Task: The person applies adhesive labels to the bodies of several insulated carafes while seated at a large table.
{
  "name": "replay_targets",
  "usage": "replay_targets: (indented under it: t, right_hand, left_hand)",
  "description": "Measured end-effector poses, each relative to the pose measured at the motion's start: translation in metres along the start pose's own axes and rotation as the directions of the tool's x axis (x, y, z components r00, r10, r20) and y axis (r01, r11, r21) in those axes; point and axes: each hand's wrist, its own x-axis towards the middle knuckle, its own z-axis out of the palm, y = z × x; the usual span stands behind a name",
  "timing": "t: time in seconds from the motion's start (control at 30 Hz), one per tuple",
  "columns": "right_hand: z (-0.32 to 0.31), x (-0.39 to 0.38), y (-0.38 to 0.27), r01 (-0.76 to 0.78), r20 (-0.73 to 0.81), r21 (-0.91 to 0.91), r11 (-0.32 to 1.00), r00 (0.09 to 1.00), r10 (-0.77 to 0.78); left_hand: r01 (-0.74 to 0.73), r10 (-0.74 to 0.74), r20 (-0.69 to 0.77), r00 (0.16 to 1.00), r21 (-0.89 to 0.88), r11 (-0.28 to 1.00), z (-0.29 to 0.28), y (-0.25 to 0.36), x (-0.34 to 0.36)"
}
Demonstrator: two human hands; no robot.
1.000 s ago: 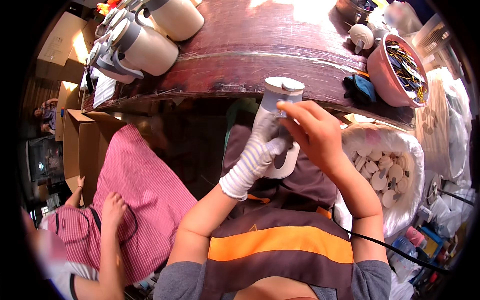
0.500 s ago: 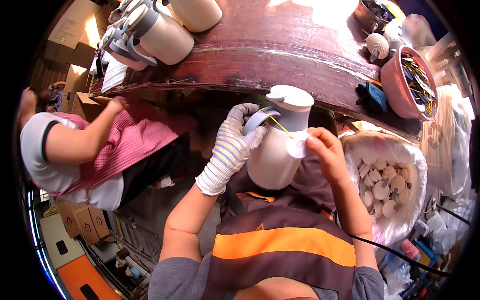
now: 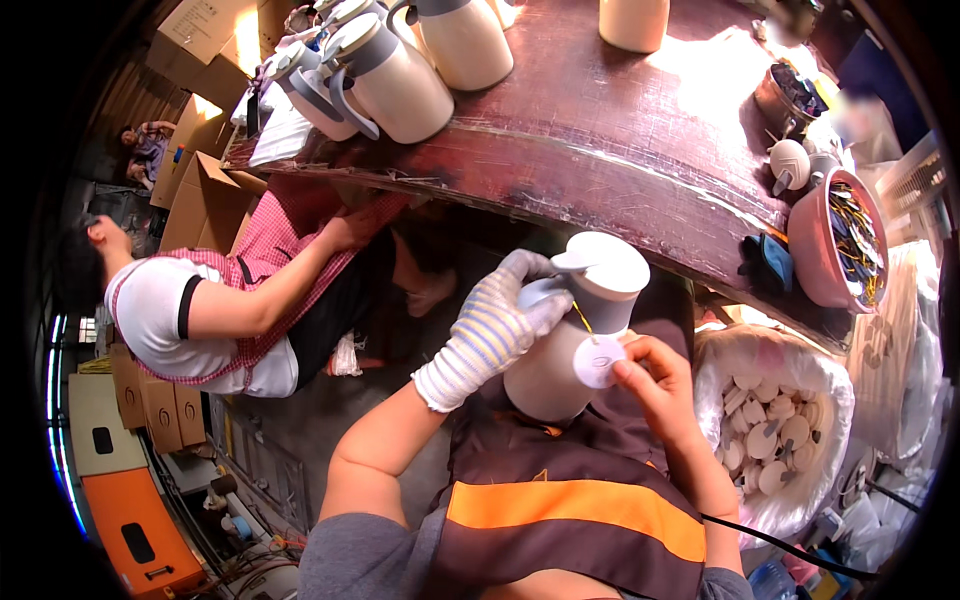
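In the head view, the left hand (image 3: 495,335), wearing a striped knit glove, is wrapping its fingers closed around the handle of a cream jug (image 3: 575,330), which is resting upright in the person's lap below the dark wooden desk (image 3: 620,150). The bare right hand (image 3: 655,385) is pinching a round white tag (image 3: 598,361) against the jug's side. A white sack of similar discs (image 3: 775,440) is sitting just to the right.

A knitted cloth glove covers the left hand (image 3: 497,330), gripping a smooth, matt cream jug (image 3: 575,340) with a glossy plastic handle. The bare right hand (image 3: 655,375) pinches a flat white disc (image 3: 597,361). The bench (image 3: 620,150) is worn, glossy dark wood.
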Motion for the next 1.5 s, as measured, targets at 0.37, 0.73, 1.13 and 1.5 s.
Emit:
replay_targets:
  t: [0.37, 0.73, 1.13, 1.5]
  right_hand:
    - [-0.042, -0.010, 0.008, -0.198, -0.056, 0.091, 0.976, 0.977, 0.204]
    - [-0.037, 0.005, 0.003, -0.147, -0.026, -0.035, 0.989, 0.989, 0.146]
    - [-0.061, 0.113, -0.032, 0.017, 0.038, -0.471, 0.882, 0.999, 0.002]
    - [-0.027, 0.353, -0.129, 0.254, 0.156, -0.966, 0.046, 0.716, -0.681]
  left_hand:
    - [0.025, -0.020, 0.031, 0.999, -0.168, 0.985, -0.013, 0.004, -0.021]
    - [-0.533, 0.362, -0.429, 0.827, -0.397, 0.747, -0.112, 0.045, 0.041]
    - [-0.433, 0.513, -0.742, 0.431, 0.329, 0.839, -0.162, 0.016, 0.234]
    - [-0.513, 0.405, -0.579, 0.708, -0.026, 0.858, -0.115, -0.007, 0.166]
